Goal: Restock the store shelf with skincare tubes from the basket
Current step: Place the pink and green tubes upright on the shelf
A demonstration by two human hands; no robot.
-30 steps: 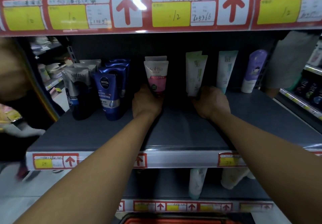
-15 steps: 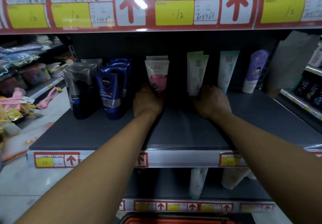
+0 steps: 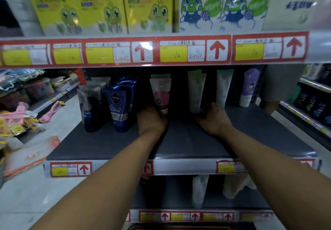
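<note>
Left hand (image 3: 151,120) fingers grip base of pink tube (image 3: 160,93); right hand (image 3: 214,118) fingers grip base of pale green tube (image 3: 196,90), both upright on shelf (image 3: 188,145).

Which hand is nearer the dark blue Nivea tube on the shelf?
Left. The left hand sits just right of the dark blue Nivea tube, at the base of a pink-and-white tube. The right hand is farther right, by a pale green tube.

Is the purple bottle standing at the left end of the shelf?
No, the purple bottle stands at the right end, past the right hand.
</note>
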